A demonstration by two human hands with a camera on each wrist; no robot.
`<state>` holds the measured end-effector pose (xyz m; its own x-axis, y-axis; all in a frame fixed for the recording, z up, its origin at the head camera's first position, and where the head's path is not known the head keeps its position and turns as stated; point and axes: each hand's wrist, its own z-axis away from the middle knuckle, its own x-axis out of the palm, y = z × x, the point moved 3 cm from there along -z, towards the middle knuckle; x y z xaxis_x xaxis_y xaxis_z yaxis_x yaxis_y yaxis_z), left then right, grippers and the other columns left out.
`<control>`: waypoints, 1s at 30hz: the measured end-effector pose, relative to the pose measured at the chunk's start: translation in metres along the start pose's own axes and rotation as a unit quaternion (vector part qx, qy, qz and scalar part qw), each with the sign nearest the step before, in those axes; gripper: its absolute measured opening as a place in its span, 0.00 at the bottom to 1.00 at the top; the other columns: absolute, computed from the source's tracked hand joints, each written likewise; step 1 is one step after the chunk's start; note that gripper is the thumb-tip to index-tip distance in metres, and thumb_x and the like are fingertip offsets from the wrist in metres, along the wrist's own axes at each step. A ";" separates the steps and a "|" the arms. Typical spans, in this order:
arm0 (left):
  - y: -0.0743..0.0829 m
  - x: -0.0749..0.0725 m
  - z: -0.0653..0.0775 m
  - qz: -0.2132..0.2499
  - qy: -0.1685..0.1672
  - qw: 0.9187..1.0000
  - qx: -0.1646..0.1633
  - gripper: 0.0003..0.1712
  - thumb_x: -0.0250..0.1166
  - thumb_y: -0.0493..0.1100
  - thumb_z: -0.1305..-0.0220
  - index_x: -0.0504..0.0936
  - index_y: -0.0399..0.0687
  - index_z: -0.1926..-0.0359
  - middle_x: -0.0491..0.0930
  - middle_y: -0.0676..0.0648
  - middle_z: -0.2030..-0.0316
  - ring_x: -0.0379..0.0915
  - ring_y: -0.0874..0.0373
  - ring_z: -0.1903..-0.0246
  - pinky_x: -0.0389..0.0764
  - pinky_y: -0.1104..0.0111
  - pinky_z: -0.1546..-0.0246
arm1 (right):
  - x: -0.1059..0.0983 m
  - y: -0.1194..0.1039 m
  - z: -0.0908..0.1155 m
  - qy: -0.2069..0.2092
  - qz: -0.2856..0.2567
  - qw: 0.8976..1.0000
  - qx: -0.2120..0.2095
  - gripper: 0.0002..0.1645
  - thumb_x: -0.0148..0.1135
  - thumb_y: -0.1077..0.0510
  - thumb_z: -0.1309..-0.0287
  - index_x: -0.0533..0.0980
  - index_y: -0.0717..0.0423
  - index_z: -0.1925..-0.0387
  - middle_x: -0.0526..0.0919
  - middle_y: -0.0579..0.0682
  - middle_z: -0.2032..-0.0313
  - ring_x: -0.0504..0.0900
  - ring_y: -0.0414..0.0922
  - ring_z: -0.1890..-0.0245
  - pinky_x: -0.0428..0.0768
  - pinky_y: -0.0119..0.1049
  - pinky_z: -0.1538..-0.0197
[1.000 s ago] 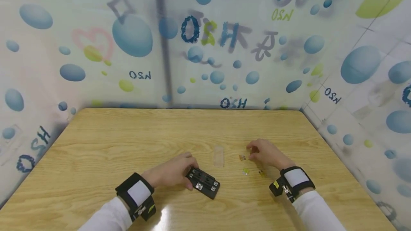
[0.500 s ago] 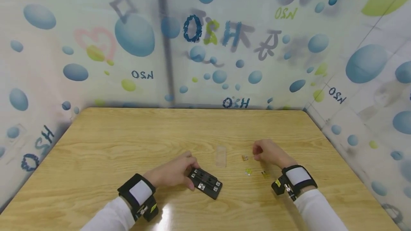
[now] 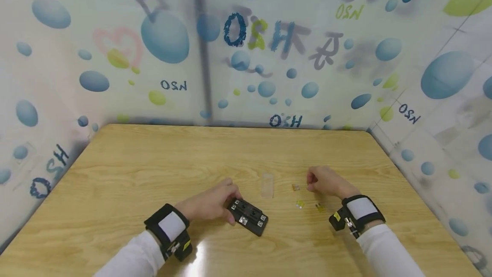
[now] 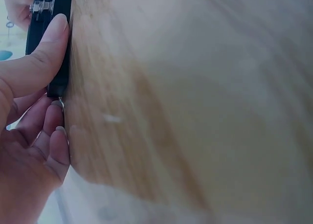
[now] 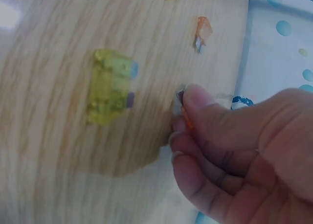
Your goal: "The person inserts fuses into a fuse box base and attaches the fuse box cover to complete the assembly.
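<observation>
Wood table (image 3: 173, 153); left hand (image 3: 207, 203) and right hand (image 3: 328, 182) apart, left gripping the far-left end of a black block (image 3: 251, 219), mid-table. Clear strip (image 3: 267, 185) lies right of block, farther; two yellow pieces (image 5: 108, 87) right of that, nearer. Orange piece (image 5: 204, 29) on table left of the right hand, whose thumb and fingers pinch a second orange piece (image 5: 189, 122).

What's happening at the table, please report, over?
Left hand grips black block. Right hand pinches small orange-and-metal piece, apart from block. Clear strip lies between hands, possibly in the way.
</observation>
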<state>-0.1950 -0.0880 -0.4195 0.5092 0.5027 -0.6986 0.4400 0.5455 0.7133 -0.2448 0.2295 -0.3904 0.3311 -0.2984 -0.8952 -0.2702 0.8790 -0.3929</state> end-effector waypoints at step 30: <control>0.004 -0.004 -0.003 -0.005 -0.012 0.999 -0.029 0.31 0.79 0.41 0.60 0.79 0.42 0.52 0.71 0.50 0.59 0.67 0.59 0.56 0.73 0.65 0.48 | -0.019 -0.084 0.001 0.073 -0.025 0.986 -0.146 0.09 0.51 0.62 0.29 0.74 0.58 0.51 0.81 0.50 0.68 0.71 0.38 0.76 0.72 0.32 0.68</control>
<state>-0.1973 -0.0852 -0.4141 0.5221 0.4813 -0.7041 0.4023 0.5889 0.7009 -0.2273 0.1613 -0.3401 0.2223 -0.4078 -0.8856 -0.5135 0.7232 -0.4619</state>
